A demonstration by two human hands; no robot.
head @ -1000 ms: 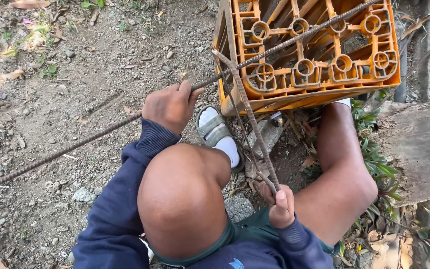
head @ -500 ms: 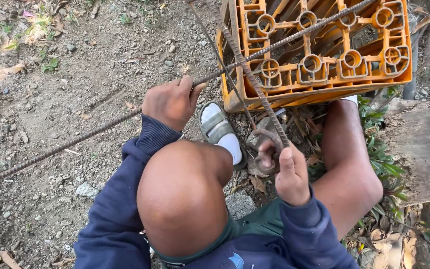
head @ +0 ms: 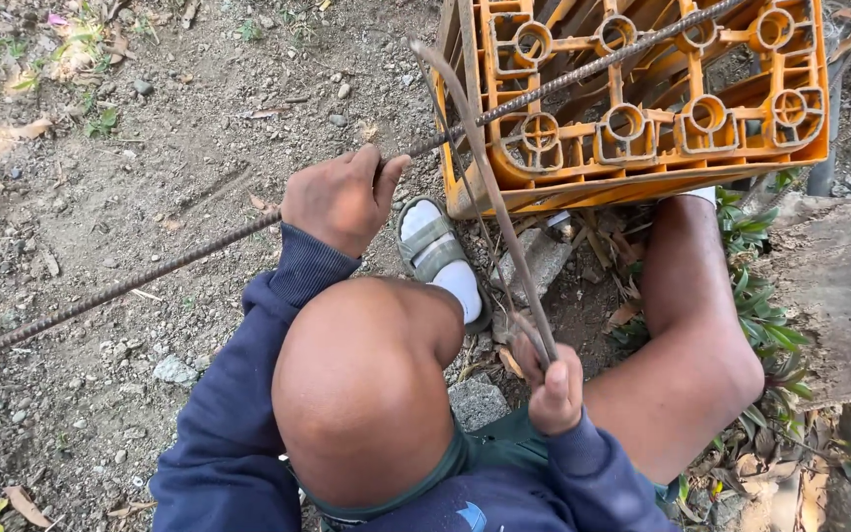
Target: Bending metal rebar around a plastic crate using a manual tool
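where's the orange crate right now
In the head view, the orange crate sits upper right on the dirt, under the long rebar, beyond the sandalled foot.

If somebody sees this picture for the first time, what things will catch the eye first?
First the bright orange plastic crate at the upper right, with a long ribbed steel bar lying slantwise across it down to the dirt ground at the left. The left hand grips that bar at the centre, while the right hand below holds a bent rod.

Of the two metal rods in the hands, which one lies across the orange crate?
The long ribbed rod gripped by the left hand: it runs from the dirt diagonally over the orange crate. The thinner bent rod in the right hand stands steeply in front instead.
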